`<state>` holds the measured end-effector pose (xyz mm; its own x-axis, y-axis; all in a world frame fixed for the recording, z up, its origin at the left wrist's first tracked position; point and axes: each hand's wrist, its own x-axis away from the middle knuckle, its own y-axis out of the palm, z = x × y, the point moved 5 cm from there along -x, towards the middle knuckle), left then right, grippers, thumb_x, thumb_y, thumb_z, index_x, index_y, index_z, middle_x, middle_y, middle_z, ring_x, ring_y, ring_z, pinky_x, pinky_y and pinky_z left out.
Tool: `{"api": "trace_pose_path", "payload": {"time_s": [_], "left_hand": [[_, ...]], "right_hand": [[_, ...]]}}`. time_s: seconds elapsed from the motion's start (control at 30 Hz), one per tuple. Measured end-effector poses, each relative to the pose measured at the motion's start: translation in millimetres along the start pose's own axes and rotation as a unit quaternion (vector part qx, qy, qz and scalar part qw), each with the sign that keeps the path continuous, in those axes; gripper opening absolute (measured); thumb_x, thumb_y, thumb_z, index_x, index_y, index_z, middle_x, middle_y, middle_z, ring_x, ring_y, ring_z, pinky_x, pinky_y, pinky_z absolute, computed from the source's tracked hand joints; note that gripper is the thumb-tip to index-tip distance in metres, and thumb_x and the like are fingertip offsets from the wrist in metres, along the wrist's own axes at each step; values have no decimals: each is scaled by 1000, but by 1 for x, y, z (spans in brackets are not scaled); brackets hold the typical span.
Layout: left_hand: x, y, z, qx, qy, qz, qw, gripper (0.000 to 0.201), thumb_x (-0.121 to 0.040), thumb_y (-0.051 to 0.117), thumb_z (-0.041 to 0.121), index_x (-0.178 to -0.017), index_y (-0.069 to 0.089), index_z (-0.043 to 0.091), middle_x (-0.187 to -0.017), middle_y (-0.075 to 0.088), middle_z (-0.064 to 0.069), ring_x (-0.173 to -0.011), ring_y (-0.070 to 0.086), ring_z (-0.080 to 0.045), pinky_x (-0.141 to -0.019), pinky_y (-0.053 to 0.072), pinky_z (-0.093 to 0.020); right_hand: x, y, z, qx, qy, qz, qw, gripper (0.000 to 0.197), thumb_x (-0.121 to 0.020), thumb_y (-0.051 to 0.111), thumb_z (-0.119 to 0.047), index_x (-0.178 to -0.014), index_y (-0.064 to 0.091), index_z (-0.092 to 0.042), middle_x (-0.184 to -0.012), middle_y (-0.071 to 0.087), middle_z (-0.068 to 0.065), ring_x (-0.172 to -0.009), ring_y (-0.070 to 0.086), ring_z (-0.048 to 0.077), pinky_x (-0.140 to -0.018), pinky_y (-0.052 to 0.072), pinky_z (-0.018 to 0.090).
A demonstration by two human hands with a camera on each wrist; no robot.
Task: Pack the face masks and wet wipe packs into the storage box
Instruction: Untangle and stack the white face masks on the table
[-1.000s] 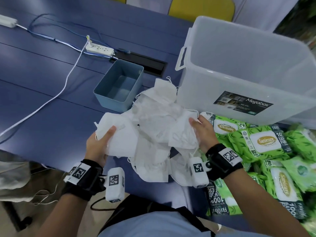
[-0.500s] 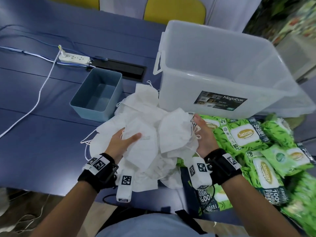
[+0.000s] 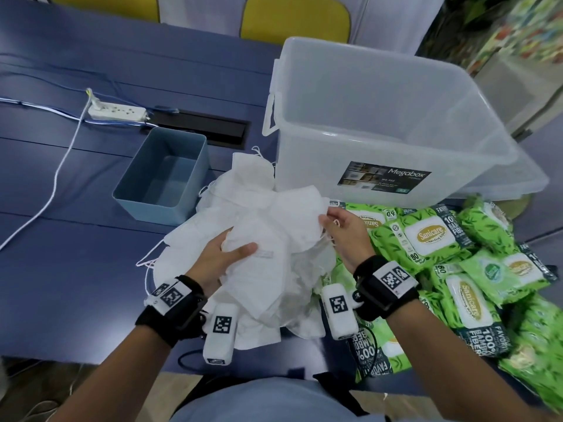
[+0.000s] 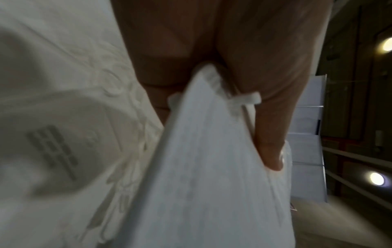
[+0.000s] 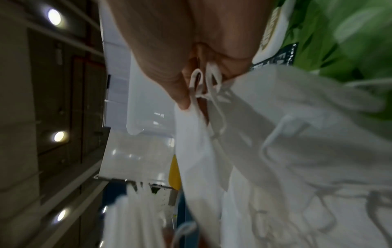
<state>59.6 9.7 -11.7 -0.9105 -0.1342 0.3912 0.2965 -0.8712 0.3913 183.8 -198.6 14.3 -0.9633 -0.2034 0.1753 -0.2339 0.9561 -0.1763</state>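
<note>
Between both hands, left hand (image 3: 224, 260) and right hand (image 3: 345, 236) each grip a bundle of masks (image 3: 274, 239). Beyond the grip, the box (image 3: 396, 123) looks empty; wipes (image 3: 426, 239) lie right, unpacked.

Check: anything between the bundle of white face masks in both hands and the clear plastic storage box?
Nothing visible. The white face masks, held by left hand and right hand, sit just before the clear plastic storage box, whose top is open.
</note>
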Motion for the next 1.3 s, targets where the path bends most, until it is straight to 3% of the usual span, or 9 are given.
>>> {"api": "trace_pose_path", "payload": {"time_s": [0.2, 0.33, 0.43, 0.53, 0.67, 0.87, 0.97, 1.07, 1.3], "left_hand": [[-1, 11, 12, 23, 14, 46, 999, 33, -76, 74, 13, -106, 63, 7, -103, 72, -10, -84, 71, -18, -68, 58, -27], [2, 3, 21, 12, 42, 57, 997, 49, -65, 83, 14, -109, 63, 7, -104, 73, -10, -92, 70, -23, -71, 58, -29], [7, -6, 33, -22, 69, 54, 996, 53, -58, 83, 25, -107, 65, 12, -102, 74, -6, -91, 71, -20, -71, 58, -29], [8, -11, 40, -38, 82, 61, 994, 45, -61, 84, 22, -101, 64, 16, -95, 75, 0, -85, 71, -14, -69, 57, -26], [10, -41, 47, -8, 90, 195, 977, 16, -83, 71, 12, -94, 61, 16, -86, 72, 3, -77, 67, -16, -68, 56, -30], [23, -74, 36, -109, 64, 270, 954, 29, -80, 76, 19, -103, 61, 8, -98, 67, -8, -84, 63, -23, -74, 52, -36], [28, -69, 28, -98, 29, 247, 964, 19, -83, 73, 20, -98, 64, 16, -99, 70, -4, -87, 67, -22, -81, 55, -38], [32, -61, 25, -25, 13, 202, 979, 13, -90, 63, 20, -102, 65, 15, -102, 71, -7, -80, 71, -15, -66, 58, -29], [44, -67, 42, -62, 74, 219, 971, 20, -88, 67, 17, -106, 63, 9, -94, 73, -1, -87, 69, -18, -72, 58, -31]], "right_hand": [[5, 18, -13, 80, -42, -33, 995, 19, -94, 56, -21, -75, 55, -19, -68, 45, -3, -65, 40, 16, -66, 34, 31], [11, 16, -22, 133, -72, -10, 988, 48, -83, 70, -37, -125, 49, -30, -127, 45, -5, -114, 47, 14, -99, 38, 30], [16, 21, -38, 124, -113, -41, 985, 67, -75, 76, -40, -130, 38, -42, -135, 42, -9, -123, 46, 12, -99, 40, 30], [19, 43, -46, 92, -120, -123, 981, 29, -79, 76, -16, -103, 63, -27, -96, 69, -10, -86, 64, 6, -75, 49, 28], [18, 46, -65, 43, -184, -7, 982, 13, -83, 69, -5, -83, 63, -17, -56, 57, -17, -54, 47, -4, -56, 39, 14], [29, 70, -48, -92, -97, 29, 991, 21, -84, 68, -4, -85, 59, -23, -74, 66, -10, -70, 61, 6, -69, 52, 30], [49, 84, -59, -13, -226, 20, 974, 37, -75, 67, 8, -80, 63, -28, -80, 65, -19, -79, 58, -1, -76, 43, 12], [68, 109, -55, 122, -345, -67, 928, 38, -60, 56, 11, -73, 72, -21, -120, 58, -2, -122, 42, 21, -107, 28, 23], [78, 122, -24, 128, -235, -194, 944, 40, -67, 50, -9, -90, 71, -33, -144, 35, -5, -138, 27, 12, -111, 20, 15]]}}
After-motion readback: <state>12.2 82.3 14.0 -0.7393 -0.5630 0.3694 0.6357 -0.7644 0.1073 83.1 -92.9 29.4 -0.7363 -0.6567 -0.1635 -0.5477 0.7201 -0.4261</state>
